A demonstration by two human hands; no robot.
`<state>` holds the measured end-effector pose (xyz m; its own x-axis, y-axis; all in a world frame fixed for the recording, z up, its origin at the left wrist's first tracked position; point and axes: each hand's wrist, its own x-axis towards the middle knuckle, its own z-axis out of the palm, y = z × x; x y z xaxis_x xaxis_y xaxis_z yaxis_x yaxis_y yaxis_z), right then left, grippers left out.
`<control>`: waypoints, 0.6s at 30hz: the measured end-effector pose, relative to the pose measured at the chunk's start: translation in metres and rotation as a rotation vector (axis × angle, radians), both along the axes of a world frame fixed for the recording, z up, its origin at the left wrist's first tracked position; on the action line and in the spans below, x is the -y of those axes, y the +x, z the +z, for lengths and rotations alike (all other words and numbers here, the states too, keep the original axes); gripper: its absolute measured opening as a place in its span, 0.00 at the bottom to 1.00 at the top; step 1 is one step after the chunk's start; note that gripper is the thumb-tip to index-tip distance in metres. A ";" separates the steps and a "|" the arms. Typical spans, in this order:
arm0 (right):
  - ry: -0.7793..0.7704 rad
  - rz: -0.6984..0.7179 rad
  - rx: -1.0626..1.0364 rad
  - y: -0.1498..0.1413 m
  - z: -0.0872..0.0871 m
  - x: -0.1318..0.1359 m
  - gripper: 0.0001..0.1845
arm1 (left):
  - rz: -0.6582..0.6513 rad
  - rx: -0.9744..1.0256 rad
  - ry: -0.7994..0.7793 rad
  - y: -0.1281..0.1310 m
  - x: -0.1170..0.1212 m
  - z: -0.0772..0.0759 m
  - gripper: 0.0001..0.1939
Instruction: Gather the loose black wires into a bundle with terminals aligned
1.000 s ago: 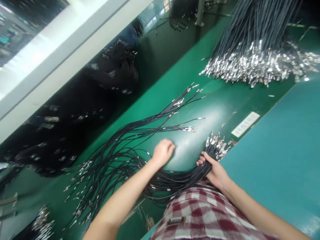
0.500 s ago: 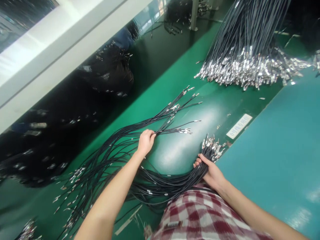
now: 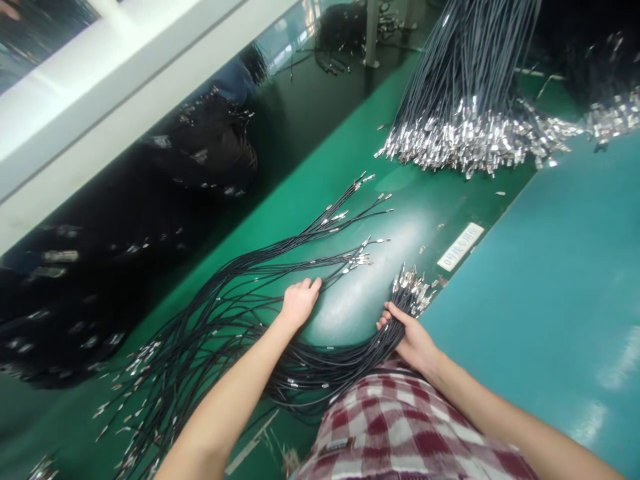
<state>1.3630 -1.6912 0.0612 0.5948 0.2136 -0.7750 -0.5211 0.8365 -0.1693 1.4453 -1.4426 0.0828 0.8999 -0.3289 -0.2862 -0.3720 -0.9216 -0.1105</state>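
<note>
A thick bundle of black cables (image 3: 373, 343) with silvery metal ends curves across the green surface in front of me. My right hand (image 3: 407, 330) is wrapped round it just below the metal ends (image 3: 411, 287). Further left, my left hand (image 3: 300, 300) pinches a few black cables (image 3: 334, 275), whose tips stick out beyond the fingers to the upper right. Above that hand, more loose cables (image 3: 280, 248) lie spread over the surface. Their other ends (image 3: 135, 393) fan out at the lower left, partly behind my left forearm.
A large hanging bunch of cables (image 3: 465, 80) with shiny ends rests at the upper right. A white label strip (image 3: 460, 246) lies by the edge of a blue-green surface (image 3: 565, 280). Dark cable heaps (image 3: 200, 160) sit under a white beam (image 3: 125, 87) at left.
My left hand has drawn slightly down and right, pulling its few cables away from the loose ones. My right hand still grips the bundle. The view has shifted a little.
</note>
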 end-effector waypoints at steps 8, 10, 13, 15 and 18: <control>-0.037 0.018 0.007 -0.001 0.000 0.001 0.11 | -0.080 0.345 -0.309 -0.008 -0.004 0.019 0.14; -0.074 0.017 -0.019 -0.002 0.002 0.000 0.10 | -0.094 0.345 -0.424 -0.023 0.011 0.027 0.14; -0.109 0.012 0.045 -0.004 0.005 -0.003 0.11 | -0.077 0.176 -0.532 -0.057 0.056 0.027 0.15; -0.133 0.033 0.143 -0.007 0.005 -0.004 0.15 | -0.020 0.026 -0.509 -0.077 0.091 0.021 0.15; -0.199 0.045 0.127 -0.009 0.000 -0.005 0.16 | -0.021 -0.116 -0.506 -0.084 0.120 0.010 0.14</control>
